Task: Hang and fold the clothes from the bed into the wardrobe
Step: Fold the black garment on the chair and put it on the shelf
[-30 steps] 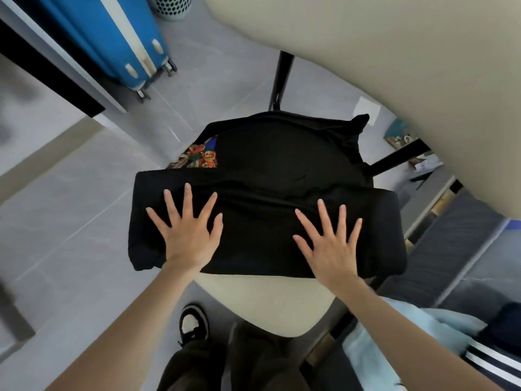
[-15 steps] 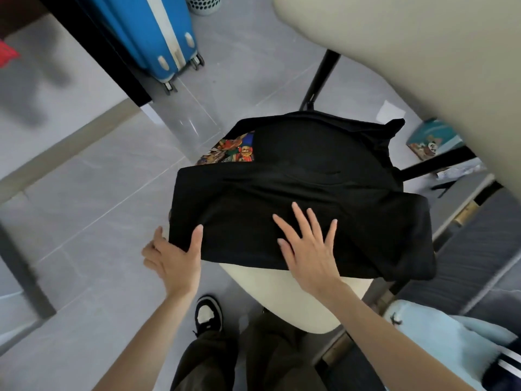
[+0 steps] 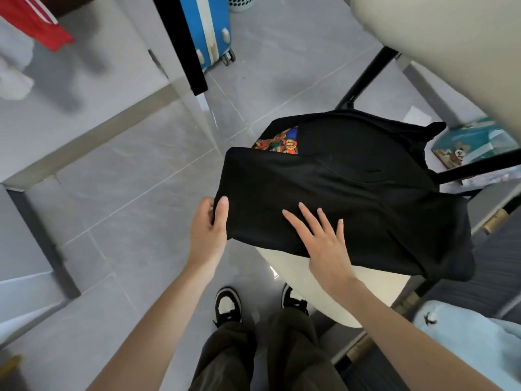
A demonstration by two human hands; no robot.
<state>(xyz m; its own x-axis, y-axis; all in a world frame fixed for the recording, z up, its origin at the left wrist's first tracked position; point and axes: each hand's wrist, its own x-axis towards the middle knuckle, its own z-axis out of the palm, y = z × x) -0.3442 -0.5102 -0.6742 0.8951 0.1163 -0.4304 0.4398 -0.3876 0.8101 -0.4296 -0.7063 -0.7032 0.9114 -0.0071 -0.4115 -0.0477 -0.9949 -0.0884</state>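
Left hand (image 3: 208, 230) pinches left edge of folded black garment (image 3: 352, 190) on cream chair seat (image 3: 318, 283). Right hand (image 3: 324, 244) lies flat on it, fingers straight

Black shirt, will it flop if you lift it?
Probably floppy: the shirt droops off the chair. Probably light: the left hand grips just one edge. The fold might slide open; the right hand lies flat on it.
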